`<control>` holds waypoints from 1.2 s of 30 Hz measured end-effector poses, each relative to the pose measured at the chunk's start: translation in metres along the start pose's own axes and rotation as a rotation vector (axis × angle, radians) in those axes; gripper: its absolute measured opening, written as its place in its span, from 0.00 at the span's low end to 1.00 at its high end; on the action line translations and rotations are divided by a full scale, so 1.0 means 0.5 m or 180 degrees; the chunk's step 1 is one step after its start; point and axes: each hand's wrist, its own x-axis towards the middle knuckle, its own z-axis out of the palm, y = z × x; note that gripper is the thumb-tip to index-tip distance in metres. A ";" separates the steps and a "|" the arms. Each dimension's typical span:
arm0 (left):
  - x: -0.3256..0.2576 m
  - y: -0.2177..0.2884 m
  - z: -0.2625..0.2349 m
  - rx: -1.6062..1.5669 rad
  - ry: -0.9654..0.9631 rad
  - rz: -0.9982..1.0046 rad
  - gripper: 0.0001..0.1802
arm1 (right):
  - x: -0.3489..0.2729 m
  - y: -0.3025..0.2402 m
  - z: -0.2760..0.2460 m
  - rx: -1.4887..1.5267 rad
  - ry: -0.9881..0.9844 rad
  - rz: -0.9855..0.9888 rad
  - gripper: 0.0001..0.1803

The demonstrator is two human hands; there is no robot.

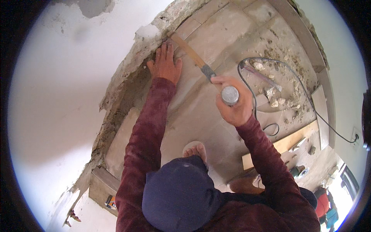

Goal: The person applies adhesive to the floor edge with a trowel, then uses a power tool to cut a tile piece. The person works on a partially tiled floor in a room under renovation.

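My right hand [234, 106] is closed around the head end of a hammer, whose round grey metal face [230, 95] shows between the fingers. Its wooden handle [188, 50], wrapped in dark tape near the head, slants to the upper left. The handle's free end lies close to a narrow tile [188, 28] along the broken wall base; whether it touches cannot be told. Nearby, my left hand [165, 63] rests flat with fingers spread at the wall's foot, partly on the tile edge. Below both hands stretch dusty beige floor tiles [208, 112].
Rough broken plaster [131, 69] edges the white wall on the left. Rubble [275, 102] and a thin reddish bar [262, 76] lie at right. A black cable [301, 83] loops over the floor from a wall socket [356, 135]. A wooden board [284, 145] lies nearer me, beyond my foot [195, 150].
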 end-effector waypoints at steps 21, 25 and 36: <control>-0.009 0.006 -0.002 -0.0160 0.0111 0.0057 0.35 | 0.007 -0.027 -0.024 -0.0108 0.0008 0.0151 0.19; -0.001 0.053 -0.036 0.0221 0.0118 0.0261 0.38 | -0.006 -0.008 -0.032 0.0167 0.0257 -0.0106 0.19; 0.074 0.090 0.002 0.0475 0.0471 0.0367 0.39 | 0.035 0.010 -0.028 -0.0109 0.0257 0.0068 0.18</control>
